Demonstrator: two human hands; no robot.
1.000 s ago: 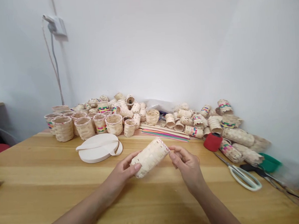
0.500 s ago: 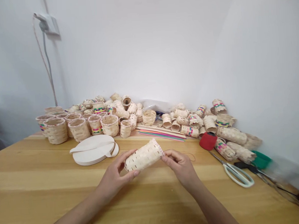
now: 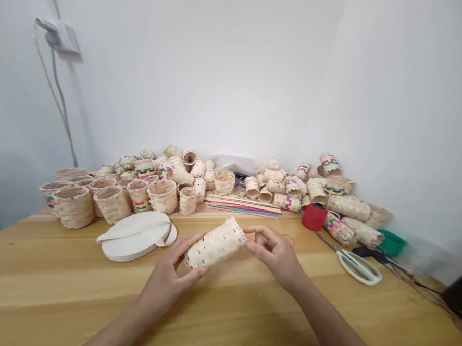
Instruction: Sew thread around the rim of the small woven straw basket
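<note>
A small woven basket (image 3: 215, 243), cylindrical and pale with a pink-and-white stitched rim, lies tilted in the air above the table. My left hand (image 3: 177, 265) is wrapped around its closed end, thumb below and fingers above. At the rim, the curled fingers of my right hand (image 3: 273, 251) touch or nearly touch the edge. Index finger and thumb are slightly apart there, and something thin and orange shows between them, too small to name. A thin orange thread (image 3: 292, 239) loops out behind that hand.
Several woven baskets (image 3: 74, 206) stand at the back left, with more piled along the wall. A white strip roll (image 3: 135, 241) lies left of my hands. Coloured strips (image 3: 244, 208), a red thread spool (image 3: 315, 217), scissors (image 3: 357, 264) and a green spool (image 3: 392, 242) lie toward the right.
The view has shifted slightly, so everything sits a little further left. My right index finger and thumb have parted from their pinch at the rim; the left hand keeps its hold.
</note>
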